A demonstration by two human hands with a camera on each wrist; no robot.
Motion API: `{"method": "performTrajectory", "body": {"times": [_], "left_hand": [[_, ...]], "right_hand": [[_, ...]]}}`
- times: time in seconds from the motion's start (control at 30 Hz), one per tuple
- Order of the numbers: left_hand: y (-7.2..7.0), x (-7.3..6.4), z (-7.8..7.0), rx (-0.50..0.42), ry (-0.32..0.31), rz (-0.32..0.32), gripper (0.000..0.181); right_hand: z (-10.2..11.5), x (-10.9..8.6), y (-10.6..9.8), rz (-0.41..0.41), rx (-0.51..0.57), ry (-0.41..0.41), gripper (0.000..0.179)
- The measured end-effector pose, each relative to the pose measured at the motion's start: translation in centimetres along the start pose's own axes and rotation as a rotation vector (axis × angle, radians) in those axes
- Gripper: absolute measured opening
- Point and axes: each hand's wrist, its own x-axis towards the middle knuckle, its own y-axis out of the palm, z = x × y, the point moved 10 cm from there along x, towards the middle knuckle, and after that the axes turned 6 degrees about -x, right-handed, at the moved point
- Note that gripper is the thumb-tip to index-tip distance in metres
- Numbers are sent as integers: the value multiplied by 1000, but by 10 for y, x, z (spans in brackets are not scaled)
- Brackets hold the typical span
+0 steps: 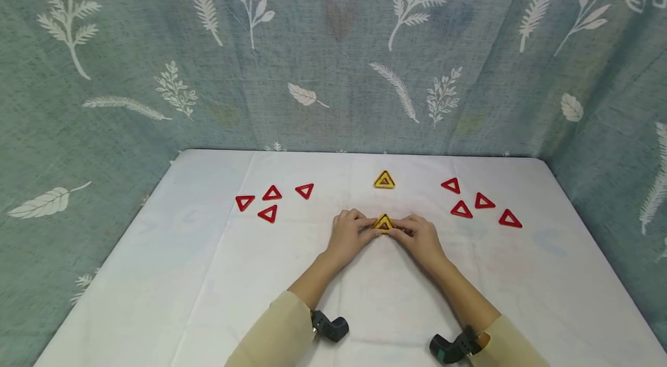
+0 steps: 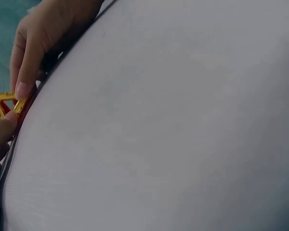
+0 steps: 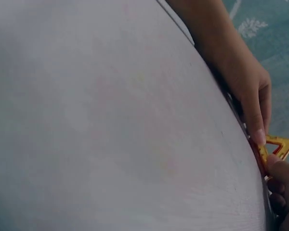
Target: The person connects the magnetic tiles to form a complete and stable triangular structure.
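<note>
The left hand (image 1: 348, 239) and the right hand (image 1: 423, 244) met over the middle of the table (image 1: 385, 309), thumbs and fingers pinching the near yellow triangle (image 1: 384, 218) from its left and right sides. In both wrist views, red showed within its hollow centre. The far yellow triangle (image 1: 384, 186) lay just beyond, apart from the hands. Four red triangles (image 1: 272, 188) were scattered to the far left, and four other red triangles (image 1: 462, 216) to the far right. A leaf-patterned cloth (image 1: 339, 66) hung behind the table's far edge.
</note>
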Motion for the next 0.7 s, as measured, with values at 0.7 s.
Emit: {"method": "performTrajectory", "body": {"times": [0.7], "left_hand": [[6,46,17,115,-153,12,38]], "right_hand": [[-24,49,9,-32,-76,63,30]]}}
